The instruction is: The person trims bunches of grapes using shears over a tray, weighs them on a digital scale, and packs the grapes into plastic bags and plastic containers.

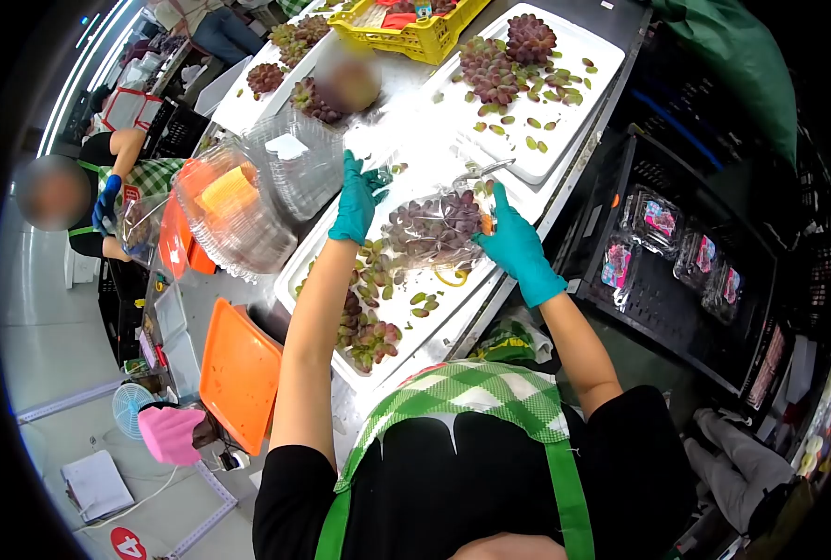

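A clear grape pack (434,227) lies between the spread left hand (356,199) and right hand (518,245), the latter's grip unclear.

The grape box (431,227) is between the left hand (357,198) and the right hand (520,245), over the near tray (425,333). Stacked containers (238,219) stand to its left. Right of the bench (632,26), packs (659,220) lie in a crate (655,310).

Metal table (402,75); white trays (569,42), yellow crate (425,42)

Noted lower left: orange tray (238,373), blue fan (132,411), pink cloth (170,434), red disc (128,543) marked 4. Seen top centre: yellow crate (406,44). Seen upper right: green sheet (742,65).
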`<action>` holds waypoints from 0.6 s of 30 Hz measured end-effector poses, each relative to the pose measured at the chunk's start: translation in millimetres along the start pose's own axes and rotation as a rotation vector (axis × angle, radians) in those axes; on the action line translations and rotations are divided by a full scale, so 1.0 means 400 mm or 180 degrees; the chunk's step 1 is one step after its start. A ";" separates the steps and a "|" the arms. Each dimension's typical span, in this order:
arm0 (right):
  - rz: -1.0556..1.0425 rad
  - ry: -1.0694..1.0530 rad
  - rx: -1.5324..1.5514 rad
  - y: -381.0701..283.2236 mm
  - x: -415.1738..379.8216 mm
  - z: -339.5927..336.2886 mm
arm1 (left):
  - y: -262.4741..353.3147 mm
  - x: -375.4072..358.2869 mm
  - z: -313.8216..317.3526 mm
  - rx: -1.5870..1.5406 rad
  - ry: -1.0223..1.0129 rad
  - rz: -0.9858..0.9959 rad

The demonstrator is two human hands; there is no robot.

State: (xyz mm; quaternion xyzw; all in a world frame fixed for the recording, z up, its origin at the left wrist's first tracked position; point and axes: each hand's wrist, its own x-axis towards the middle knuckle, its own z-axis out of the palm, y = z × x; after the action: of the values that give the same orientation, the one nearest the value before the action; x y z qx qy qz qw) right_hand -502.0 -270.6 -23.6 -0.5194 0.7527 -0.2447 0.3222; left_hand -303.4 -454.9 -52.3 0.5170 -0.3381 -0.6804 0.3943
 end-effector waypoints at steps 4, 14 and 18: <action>-0.0254 0.0281 0.0297 0.049 0.003 0.042 | 0.040 -0.049 -0.007 0.0262 -0.0747 0.0223; -0.0176 -0.0018 0.0486 0.067 -0.003 0.040 | 0.090 -0.218 -0.007 -0.0295 -0.0550 0.0921; -0.0155 -0.0204 0.0560 0.066 0.031 0.036 | 0.094 -0.264 -0.039 0.0852 -0.1175 0.1785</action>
State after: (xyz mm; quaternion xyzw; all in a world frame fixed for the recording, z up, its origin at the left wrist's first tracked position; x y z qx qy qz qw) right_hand -511.0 -273.9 -54.7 -0.5148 0.7048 -0.3008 0.3844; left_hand -265.1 -379.4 22.8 0.3197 -0.6183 -0.5774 0.4268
